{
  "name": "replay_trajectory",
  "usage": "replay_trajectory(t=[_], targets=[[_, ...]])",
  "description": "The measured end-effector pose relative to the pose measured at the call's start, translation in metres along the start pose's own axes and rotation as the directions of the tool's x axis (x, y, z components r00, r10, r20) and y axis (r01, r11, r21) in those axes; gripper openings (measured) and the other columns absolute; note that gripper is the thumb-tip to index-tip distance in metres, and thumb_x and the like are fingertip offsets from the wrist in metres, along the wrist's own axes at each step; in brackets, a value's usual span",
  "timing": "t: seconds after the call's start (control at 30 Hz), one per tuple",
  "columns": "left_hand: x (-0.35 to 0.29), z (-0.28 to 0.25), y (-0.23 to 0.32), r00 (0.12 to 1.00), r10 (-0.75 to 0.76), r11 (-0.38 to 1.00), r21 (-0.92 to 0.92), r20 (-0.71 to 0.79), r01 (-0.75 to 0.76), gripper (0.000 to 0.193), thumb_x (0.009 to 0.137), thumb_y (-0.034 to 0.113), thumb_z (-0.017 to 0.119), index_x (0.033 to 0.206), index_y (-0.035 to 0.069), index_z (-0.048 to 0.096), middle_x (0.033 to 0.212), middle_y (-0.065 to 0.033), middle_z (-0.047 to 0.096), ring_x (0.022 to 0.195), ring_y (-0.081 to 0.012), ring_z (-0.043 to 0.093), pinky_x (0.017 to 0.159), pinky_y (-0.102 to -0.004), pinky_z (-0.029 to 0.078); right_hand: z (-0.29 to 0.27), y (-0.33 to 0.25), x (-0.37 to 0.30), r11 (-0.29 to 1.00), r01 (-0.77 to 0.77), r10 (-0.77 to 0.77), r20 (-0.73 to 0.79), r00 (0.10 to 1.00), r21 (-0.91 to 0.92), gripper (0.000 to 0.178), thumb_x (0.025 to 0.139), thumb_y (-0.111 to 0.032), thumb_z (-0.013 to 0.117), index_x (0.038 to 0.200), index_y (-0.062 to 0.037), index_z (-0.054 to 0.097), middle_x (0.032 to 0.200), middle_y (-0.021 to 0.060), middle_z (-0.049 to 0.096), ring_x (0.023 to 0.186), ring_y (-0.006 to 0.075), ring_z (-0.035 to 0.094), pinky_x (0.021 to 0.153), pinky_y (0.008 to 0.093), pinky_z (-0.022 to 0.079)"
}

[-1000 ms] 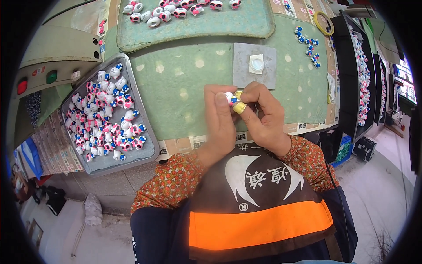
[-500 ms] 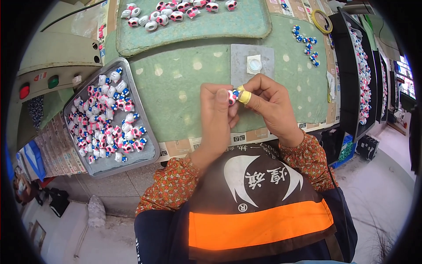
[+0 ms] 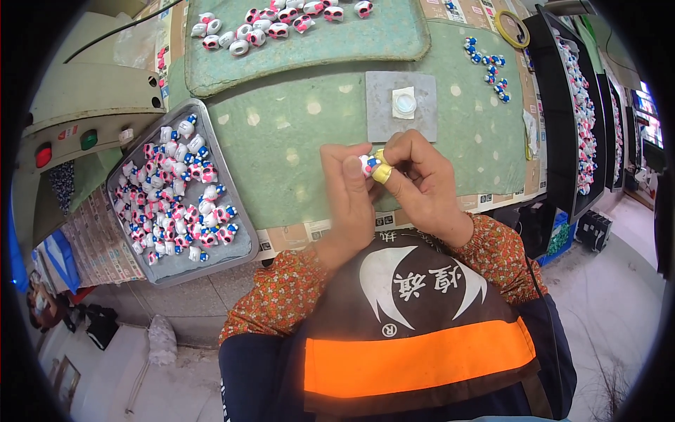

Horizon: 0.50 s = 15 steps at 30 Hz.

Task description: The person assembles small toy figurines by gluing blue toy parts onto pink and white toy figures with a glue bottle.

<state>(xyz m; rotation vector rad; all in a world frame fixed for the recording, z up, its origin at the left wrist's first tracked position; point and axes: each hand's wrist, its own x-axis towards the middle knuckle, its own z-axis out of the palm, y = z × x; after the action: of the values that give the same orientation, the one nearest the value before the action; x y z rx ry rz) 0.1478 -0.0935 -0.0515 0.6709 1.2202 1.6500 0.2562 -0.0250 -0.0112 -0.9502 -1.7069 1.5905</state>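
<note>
A small white, pink and blue figurine (image 3: 368, 165) is held between the fingers of both hands, above the near part of the table (image 3: 281, 158). Its white head is pressed by the thumb of the left hand (image 3: 344, 197), whose other fingers are extended behind it. Its blue end is pinched by the thumb and forefinger of the right hand (image 3: 434, 188), both wrapped in yellow coverings (image 3: 382, 174); the remaining fingers of that hand are curled.

Just beyond the fingers, a gray plate (image 3: 377, 129) is laid flat on the green surface, and a pale round disc (image 3: 404, 104) is set on a light square on it. Farther beyond the fingers and to their left, white-and-pink heads (image 3: 279, 30) are scattered in a green tray (image 3: 302, 56). Well to the left of the fingers, a metal tray (image 3: 211, 270) is heaped with figurines like the one held. Beyond the fingers and to their right, small blue-and-white pieces (image 3: 491, 71) are strung out in a loose line, with a yellow ring (image 3: 517, 43) placed past them. Far to the right of the fingers, more figurines are piled in a black tray (image 3: 559, 133).
</note>
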Motion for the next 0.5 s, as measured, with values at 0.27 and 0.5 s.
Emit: replay_trajectory(t=[0.27, 0.5], targets=[[0.003, -0.006, 0.019, 0.973, -0.187, 0.979, -0.058, 0.135, 0.197, 0.028, 0.109, 0.037, 0.038, 0.118, 0.010, 0.043, 0.085, 0.0018, 0.045, 0.070, -0.0035, 0.037, 0.057, -0.0189, 0.034, -0.016, -0.004, -0.004, 0.971, -0.140, 0.122, 0.101, 0.987, 0.195, 0.017, 0.093, -0.001, 0.065, 0.109, 0.0009, 0.059, 0.102, 0.0031, 0.060, 0.088, 0.0069, 0.055, 0.077, 0.0230, 0.045], [0.006, -0.011, 0.017, 0.947, -0.260, 0.947, -0.140, 0.188, 0.288, 0.027, 0.108, 0.035, 0.044, 0.119, 0.010, 0.046, 0.089, 0.0015, 0.048, 0.073, -0.0044, 0.041, 0.060, -0.0201, 0.040, -0.026, 0.001, -0.003, 0.995, -0.023, 0.029, 0.061, 0.998, -0.097, 0.016, 0.091, 0.001, 0.062, 0.106, 0.0015, 0.058, 0.090, 0.0069, 0.066, 0.075, 0.0114, 0.064, 0.065, 0.0269, 0.051]])
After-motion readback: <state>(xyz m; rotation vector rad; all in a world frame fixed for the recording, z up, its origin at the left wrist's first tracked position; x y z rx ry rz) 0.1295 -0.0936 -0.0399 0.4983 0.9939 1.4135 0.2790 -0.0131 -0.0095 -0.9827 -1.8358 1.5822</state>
